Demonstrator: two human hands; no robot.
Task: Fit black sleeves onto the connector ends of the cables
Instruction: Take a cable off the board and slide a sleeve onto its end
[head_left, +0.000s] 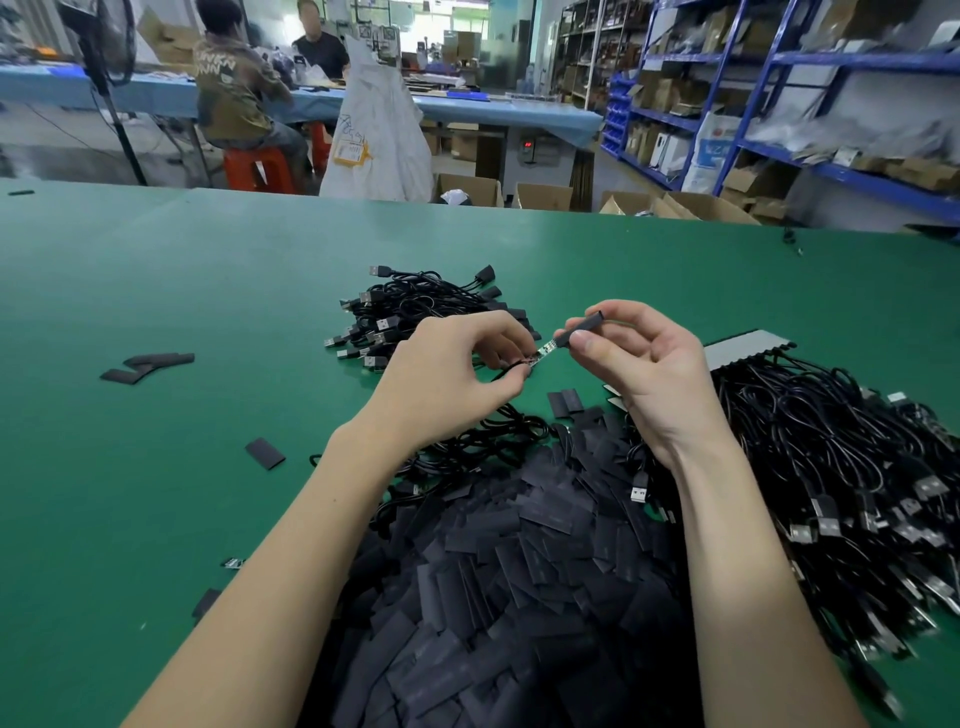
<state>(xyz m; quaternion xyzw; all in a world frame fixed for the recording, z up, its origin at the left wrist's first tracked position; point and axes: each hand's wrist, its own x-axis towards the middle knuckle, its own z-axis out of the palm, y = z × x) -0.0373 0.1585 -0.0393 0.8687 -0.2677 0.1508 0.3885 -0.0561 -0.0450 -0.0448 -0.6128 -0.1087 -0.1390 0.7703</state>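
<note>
On the green table (156, 291), at 9 o'clock from the hands, lie some loose black sleeves (148, 364). The left hand (447, 374) pinches the cable (511, 370) just behind its bare connector end (545, 351). At 3 o'clock of this end, the right hand (644, 358) pinches one black sleeve (586, 325) between thumb and forefinger, its mouth touching the connector tip. At 6 o'clock is the big sleeve pile (519, 571); at 4 o'clock the heap of cables (841, 467)
</note>
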